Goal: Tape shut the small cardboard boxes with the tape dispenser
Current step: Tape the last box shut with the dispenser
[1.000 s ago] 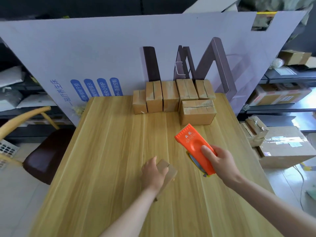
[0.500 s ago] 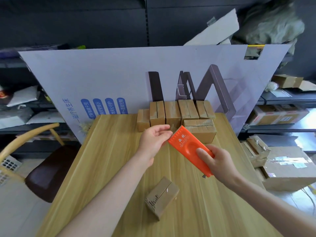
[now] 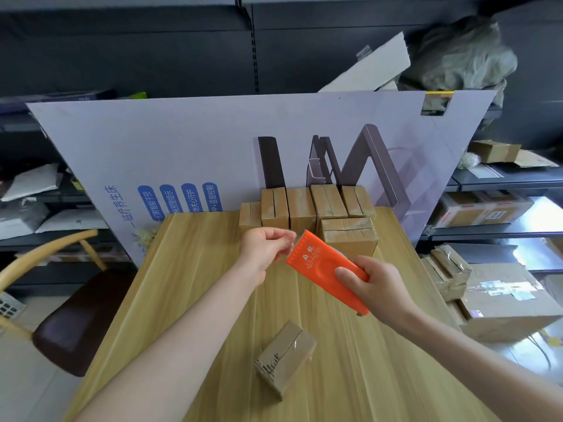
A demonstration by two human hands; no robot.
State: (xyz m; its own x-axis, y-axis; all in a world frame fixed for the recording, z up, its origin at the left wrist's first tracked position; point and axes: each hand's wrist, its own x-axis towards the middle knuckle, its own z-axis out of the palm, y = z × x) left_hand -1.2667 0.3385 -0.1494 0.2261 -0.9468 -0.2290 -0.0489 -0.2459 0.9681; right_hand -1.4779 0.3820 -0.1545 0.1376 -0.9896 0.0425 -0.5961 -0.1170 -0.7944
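Tape dispenser: the orange plastic shell is reading smooth, with a slight sheen. Nearest small cardboard box: the brown card is looking matt and a little fibrous, its edges scuffed. Taped box at the back is showing a wrinkled, shinier film over the card. Table: the pale wood-grain top is reflecting softly, satin and smooth. Printed board is appearing as flat, matt lilac card. Chair: a bare light wood frame is carrying a dark, smooth-looking seat.

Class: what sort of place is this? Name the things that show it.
Probably a stockroom or packing room: dark metal shelves hold parcels, large taped cardboard cartons sit on the floor, small brown cardboard boxes line the light wooden table.
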